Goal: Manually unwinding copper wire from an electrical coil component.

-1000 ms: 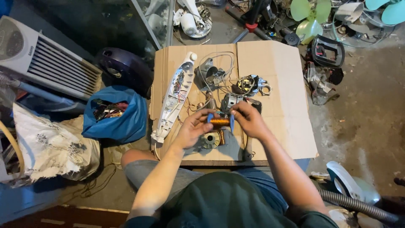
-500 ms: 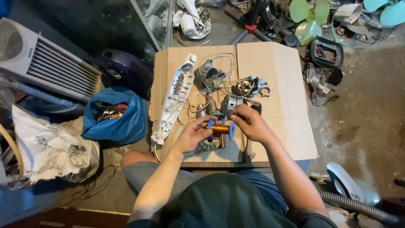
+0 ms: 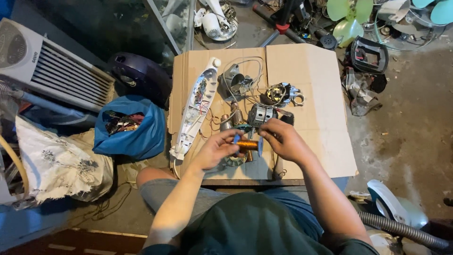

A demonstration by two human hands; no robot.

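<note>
I hold a small spool of copper wire [image 3: 247, 144] with blue end caps between both hands above a flat sheet of cardboard [image 3: 321, 94]. My left hand [image 3: 217, 147] grips its left end. My right hand [image 3: 282, 139] pinches the right end. Just beyond my fingers sits a small electric motor [image 3: 262, 113] with loose wires. A long white plastic housing [image 3: 196, 111] with its circuit board exposed lies to the left on the cardboard. Part of a round metal piece [image 3: 231, 162] shows under my left hand.
More motor parts [image 3: 282, 93] and a grey metal bracket [image 3: 235, 81] lie at the cardboard's far side. A blue bag [image 3: 127, 127] of scraps, a dark round casing [image 3: 139, 75] and a white fan heater [image 3: 52, 66] are at left. Green fan blades [image 3: 347, 19] and a black frame [image 3: 370, 54] lie at right.
Both hands with the copper spool have shifted slightly nearer to me and lower over the cardboard. Everything else stays put.
</note>
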